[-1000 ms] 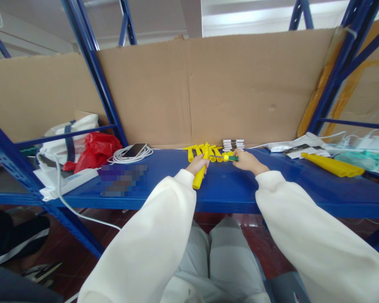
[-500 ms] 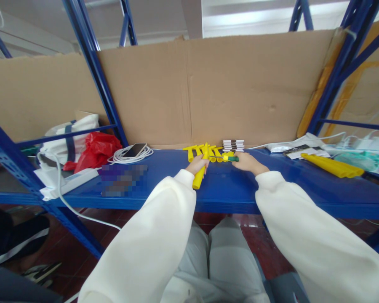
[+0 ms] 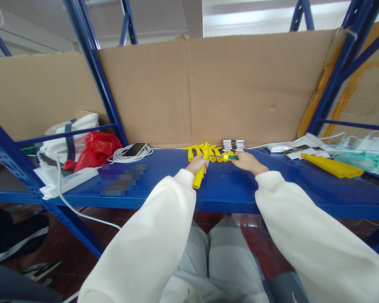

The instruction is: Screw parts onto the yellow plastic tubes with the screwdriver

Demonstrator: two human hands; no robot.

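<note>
My left hand [image 3: 196, 164] is closed around a yellow tapered plastic tube [image 3: 198, 179], its wide end tilted toward me. My right hand [image 3: 246, 161] grips a screwdriver [image 3: 230, 157] with a green and yellow handle. The screwdriver's thin shaft points left and reaches the upper part of the held tube; whether the tip touches a screw is too small to tell. Behind my hands several more yellow tapered pieces [image 3: 219, 156] lie in a row on the blue shelf [image 3: 233, 185]. A small stack of white and dark packets [image 3: 233, 145] stands just beyond the screwdriver.
On the right lie several long yellow tubes [image 3: 333, 166] near papers and plastic packaging. To the left are a phone [image 3: 134, 149] on a coiled white cable [image 3: 118, 156], a red bag [image 3: 99, 149] and a white power strip [image 3: 77, 180]. Cardboard [image 3: 240, 88] closes off the back.
</note>
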